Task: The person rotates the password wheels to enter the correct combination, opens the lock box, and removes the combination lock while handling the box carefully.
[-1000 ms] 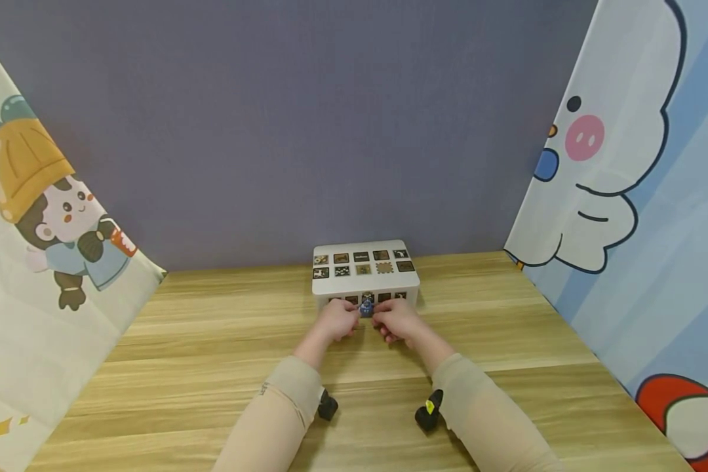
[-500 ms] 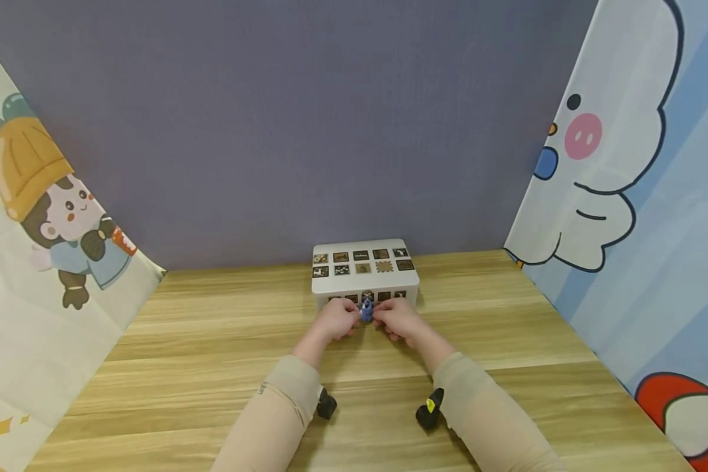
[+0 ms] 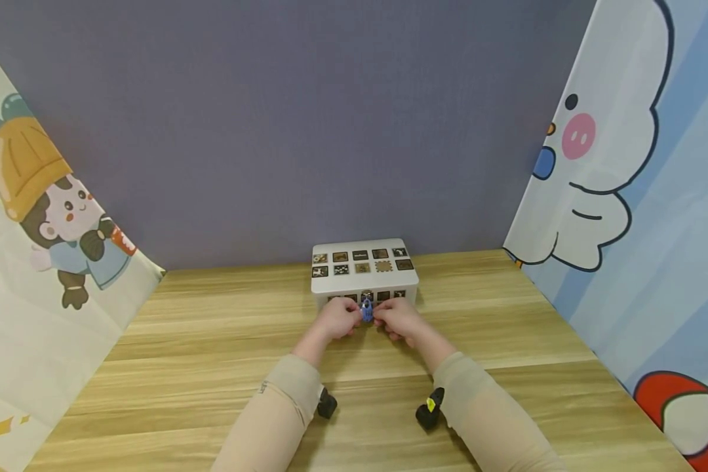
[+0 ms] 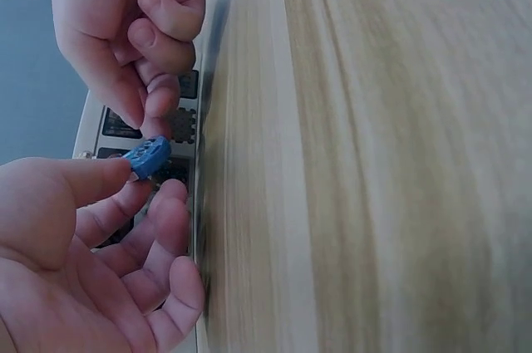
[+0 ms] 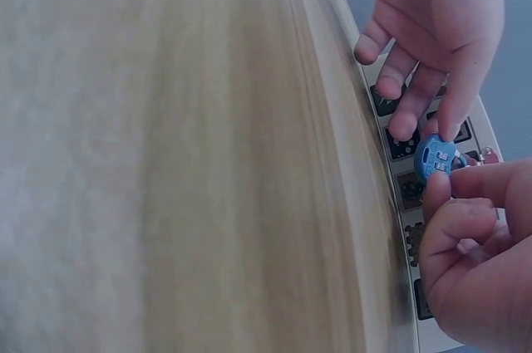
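A small blue combination padlock (image 3: 367, 311) hangs at the front clasp of a white box (image 3: 362, 283) covered with dark square pictures. My left hand (image 3: 337, 318) pinches one side of the padlock between thumb and forefinger. From the other side, my right hand (image 3: 400, 320) pinches it too. In the left wrist view the padlock (image 4: 150, 158) is tilted between both hands' fingertips. Number dials show on the padlock (image 5: 435, 158) in the right wrist view, and its shackle is partly hidden by the fingers.
The box stands at the back of a wood-grain table (image 3: 212, 367), close to a grey-blue panel (image 3: 330, 131). Cartoon-printed sheets (image 3: 619, 216) flank the table on both sides. Black wrist mounts (image 3: 327, 404) sit under the sleeves.
The padlock has been tipped down and toward me, so more of its blue face shows. Both hands stay at nearly the same place.
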Demonstrator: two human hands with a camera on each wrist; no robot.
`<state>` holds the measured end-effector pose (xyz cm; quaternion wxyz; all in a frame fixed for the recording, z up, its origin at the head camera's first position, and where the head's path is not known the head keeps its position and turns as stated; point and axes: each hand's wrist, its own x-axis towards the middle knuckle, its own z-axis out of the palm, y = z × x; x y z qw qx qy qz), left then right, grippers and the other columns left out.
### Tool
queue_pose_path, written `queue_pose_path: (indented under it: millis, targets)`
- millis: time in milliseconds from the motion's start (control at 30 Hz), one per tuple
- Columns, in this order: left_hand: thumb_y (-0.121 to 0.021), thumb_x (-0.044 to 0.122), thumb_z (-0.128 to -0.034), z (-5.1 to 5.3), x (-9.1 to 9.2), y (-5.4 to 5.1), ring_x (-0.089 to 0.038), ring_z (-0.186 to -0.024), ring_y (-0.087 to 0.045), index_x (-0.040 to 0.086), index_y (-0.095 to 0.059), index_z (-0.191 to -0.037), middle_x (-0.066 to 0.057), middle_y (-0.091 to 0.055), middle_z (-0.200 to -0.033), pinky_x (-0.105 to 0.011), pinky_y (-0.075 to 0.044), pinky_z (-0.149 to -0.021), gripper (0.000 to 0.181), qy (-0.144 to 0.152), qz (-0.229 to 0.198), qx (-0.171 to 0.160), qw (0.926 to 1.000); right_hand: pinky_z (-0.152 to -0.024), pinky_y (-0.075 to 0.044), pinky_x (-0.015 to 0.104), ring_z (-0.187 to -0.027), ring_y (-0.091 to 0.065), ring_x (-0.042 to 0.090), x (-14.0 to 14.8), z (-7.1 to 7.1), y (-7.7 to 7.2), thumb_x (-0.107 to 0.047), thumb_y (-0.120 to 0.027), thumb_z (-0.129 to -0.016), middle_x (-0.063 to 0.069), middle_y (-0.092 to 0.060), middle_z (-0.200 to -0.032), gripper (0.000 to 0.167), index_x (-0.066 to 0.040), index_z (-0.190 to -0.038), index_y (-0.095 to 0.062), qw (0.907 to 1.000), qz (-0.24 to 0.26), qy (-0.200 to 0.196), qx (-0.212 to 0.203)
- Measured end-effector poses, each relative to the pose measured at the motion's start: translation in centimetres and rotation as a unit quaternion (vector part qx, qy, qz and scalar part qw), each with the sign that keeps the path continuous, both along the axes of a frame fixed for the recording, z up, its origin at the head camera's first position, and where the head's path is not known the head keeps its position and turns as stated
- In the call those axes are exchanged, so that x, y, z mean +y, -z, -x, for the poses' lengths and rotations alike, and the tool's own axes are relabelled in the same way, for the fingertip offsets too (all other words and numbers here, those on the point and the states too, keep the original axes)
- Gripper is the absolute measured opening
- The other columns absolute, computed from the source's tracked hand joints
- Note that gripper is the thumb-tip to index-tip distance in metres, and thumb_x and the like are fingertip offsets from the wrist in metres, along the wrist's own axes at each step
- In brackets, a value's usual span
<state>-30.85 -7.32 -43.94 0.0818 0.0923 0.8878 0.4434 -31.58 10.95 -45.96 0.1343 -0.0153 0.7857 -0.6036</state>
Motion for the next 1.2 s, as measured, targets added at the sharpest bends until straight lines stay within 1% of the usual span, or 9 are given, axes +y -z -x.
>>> queue_pose_path:
  millis: [167,333,467,600,700,867,967,1100,1200]
  targets:
    - [-0.063,0.015,-0.1007,0.0,0.1,0.1,-0.022,-0.062,-0.064,0.001,-0.069,-0.093,-0.015,-0.07,-0.086,-0.023,-0.042,-0.045,0.017,-0.002,0.003,0.002,1.0,-0.041,-0.036,0.02,-0.047,-0.04,0.006,0.1,0.1,0.0,-0.008,-0.06,-0.097,0.01,-0.067,-0.081,0.026,0.005,-0.117,-0.069,1.0,0.008,-0.003,-0.002]
    - [-0.061,0.015,-0.1008,0.1,0.1,0.2,-0.013,-0.054,-0.053,-0.002,-0.069,-0.091,-0.015,-0.069,-0.082,-0.023,-0.041,-0.046,0.021,0.003,0.012,0.01,0.9999,-0.041,-0.035,0.02,-0.046,-0.04,0.006,0.1,0.0,0.1,-0.008,-0.061,-0.097,0.008,-0.066,-0.078,0.025,0.005,-0.116,-0.069,0.9998,0.017,-0.003,-0.005]
    - [-0.06,0.017,-0.1016,0.1,0.2,0.3,-0.011,-0.053,-0.044,0.002,-0.064,-0.078,-0.004,-0.057,-0.065,-0.024,-0.038,-0.049,0.028,0.009,0.032,0.028,0.9991,-0.04,-0.034,0.019,-0.047,-0.039,0.006,0.2,0.0,0.0,-0.008,-0.06,-0.098,0.007,-0.064,-0.076,0.021,0.005,-0.111,-0.069,0.9997,0.023,-0.006,-0.004]
    - [-0.058,0.018,-0.1027,0.0,0.2,0.3,-0.011,-0.053,-0.039,0.011,-0.053,-0.067,0.003,-0.043,-0.06,-0.025,-0.036,-0.05,0.036,0.013,0.034,0.035,0.9987,-0.041,-0.034,0.02,-0.047,-0.039,0.006,0.3,0.0,0.0,-0.008,-0.059,-0.099,0.006,-0.063,-0.076,0.019,0.005,-0.108,-0.07,0.9995,0.029,-0.005,-0.009]
    - [-0.057,0.017,-0.103,-0.1,0.2,0.3,-0.011,-0.052,-0.038,0.014,-0.049,-0.065,0.004,-0.042,-0.059,-0.025,-0.035,-0.049,0.039,0.012,0.02,0.029,0.9993,-0.041,-0.034,0.02,-0.047,-0.038,0.006,0.4,0.0,0.0,-0.009,-0.058,-0.101,0.006,-0.063,-0.077,0.019,0.004,-0.107,-0.07,0.9994,0.031,-0.002,-0.014]
    - [-0.056,0.016,-0.1026,-0.2,0.4,0.5,-0.01,-0.052,-0.037,0.013,-0.05,-0.065,0.004,-0.042,-0.059,-0.024,-0.033,-0.048,0.038,0.006,-0.012,0.012,0.9998,-0.04,-0.034,0.02,-0.046,-0.036,0.006,0.6,0.0,-0.2,-0.012,-0.055,-0.103,0.006,-0.061,-0.075,0.021,0.004,-0.108,-0.067,0.9989,0.04,0.006,-0.022]
    - [-0.056,0.015,-0.1023,-0.1,0.5,0.7,-0.01,-0.051,-0.037,0.006,-0.055,-0.068,0.004,-0.043,-0.059,-0.023,-0.033,-0.047,0.035,0.002,-0.03,0.002,0.9995,-0.039,-0.033,0.019,-0.046,-0.035,0.006,0.6,-0.1,-0.3,-0.016,-0.055,-0.103,0.003,-0.057,-0.072,0.023,0.004,-0.108,-0.066,0.9984,0.05,0.01,-0.026]
    - [-0.055,0.014,-0.1024,0.0,0.5,1.0,-0.009,-0.047,-0.035,-0.008,-0.061,-0.081,0.004,-0.043,-0.057,-0.022,-0.031,-0.043,0.031,-0.007,-0.061,-0.025,0.9978,-0.038,-0.029,0.019,-0.046,-0.032,0.005,0.6,0.0,-0.3,-0.024,-0.057,-0.104,-0.001,-0.049,-0.069,0.028,0.003,-0.106,-0.065,0.9961,0.08,0.013,-0.034]
    - [-0.054,0.014,-0.103,0.0,0.6,1.1,-0.007,-0.043,-0.032,-0.01,-0.061,-0.085,0.004,-0.042,-0.056,-0.021,-0.029,-0.042,0.031,-0.016,-0.093,-0.051,0.9942,-0.039,-0.026,0.018,-0.048,-0.03,0.005,0.6,0.0,-0.3,-0.028,-0.057,-0.104,-0.003,-0.044,-0.068,0.031,0.002,-0.106,-0.063,0.9916,0.117,0.016,-0.052]
